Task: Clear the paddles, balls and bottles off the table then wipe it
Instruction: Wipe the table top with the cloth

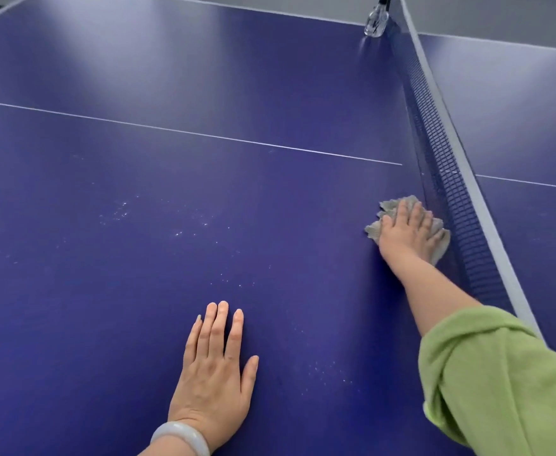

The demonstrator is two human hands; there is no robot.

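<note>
Blue table top (pixel 204 77) fills the head view, and the net (pixel 447 192) runs along its right side. The grey cloth (pixel 373 230) lies on the table, right up against the foot of the net. The right hand (pixel 408 232) presses down on it with fingers spread, not wrapped round it. The left hand (pixel 214 373) lies flat on the table, fingers straight, holding nothing, well away from the net.

The right hand is the one on the cloth, so it should do the wiping. White specks (pixel 121 209) lie far from the net, to the left of the cloth. I think the next wipe has to go away from the net, toward them. The net blocks any push to the right.

A thin white line (pixel 204 134) runs out from the net, beyond the cloth. At the far end of the net sits a clear thing (pixel 376 23). It may be a bottle, but I cannot tell. No paddles or balls show.
</note>
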